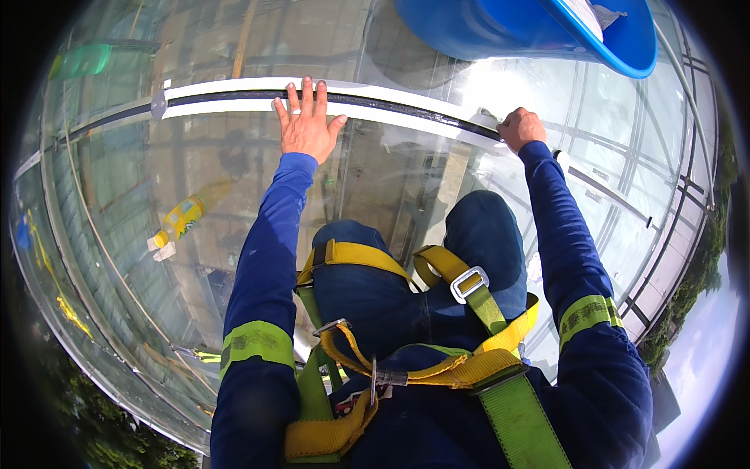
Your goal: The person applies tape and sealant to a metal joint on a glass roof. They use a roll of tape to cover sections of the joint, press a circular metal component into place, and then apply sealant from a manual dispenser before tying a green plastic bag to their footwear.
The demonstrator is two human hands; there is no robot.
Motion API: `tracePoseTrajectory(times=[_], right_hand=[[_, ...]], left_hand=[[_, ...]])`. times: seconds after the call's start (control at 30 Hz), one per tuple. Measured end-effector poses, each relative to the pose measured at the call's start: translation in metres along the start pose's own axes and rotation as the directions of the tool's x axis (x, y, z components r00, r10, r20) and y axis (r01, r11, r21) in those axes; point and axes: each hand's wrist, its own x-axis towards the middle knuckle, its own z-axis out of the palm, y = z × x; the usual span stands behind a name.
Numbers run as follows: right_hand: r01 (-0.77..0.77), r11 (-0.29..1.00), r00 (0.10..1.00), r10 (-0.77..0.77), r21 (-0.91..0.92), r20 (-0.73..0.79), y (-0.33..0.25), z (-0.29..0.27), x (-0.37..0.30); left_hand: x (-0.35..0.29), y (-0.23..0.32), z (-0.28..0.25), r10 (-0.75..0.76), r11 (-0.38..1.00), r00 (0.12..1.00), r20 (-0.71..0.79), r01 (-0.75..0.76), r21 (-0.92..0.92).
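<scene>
Blue sleeves (269, 215), lime reflective bands (258, 344), navy trousers (486, 242), yellow-green harness (523, 418), silver buckle (469, 284), ring (295, 112)

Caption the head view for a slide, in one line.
Left hand spread over a black seam edged in white, right hand curled farther along it, on sunlit glass, blue tub beyond.

Long white tape strips (226, 85) edge a black seam (383, 105) across the upper centre; upper right, a rounded blue plastic tub (500, 31); lower centre, yellow-and-green webbing straps (461, 371) over navy trousers (488, 242).
</scene>
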Motion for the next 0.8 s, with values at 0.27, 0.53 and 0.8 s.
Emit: tracePoseTrajectory(times=[0.27, 0.53, 0.8], right_hand=[[-0.005, 1.000, 0.999, 0.006, -0.016, 0.054, -0.012, -0.003, 0.004], [-0.010, 0.999, 1.000, 0.010, 0.052, -0.003, 0.004, 0.008, 0.004], [-0.069, 0.996, 0.995, 0.065, 0.059, 0.074, -0.016, -0.017, -0.010]], left_hand=[[-0.005, 0.052, 0.000, 0.005, 0.997, 0.998, 0.056, -0.001, -0.071], [-0.003, 0.079, 0.007, -0.026, 0.995, 0.999, 0.047, 0.030, -0.091], [-0.002, 0.079, 0.006, -0.015, 0.999, 0.999, 0.052, 0.017, -0.038]])
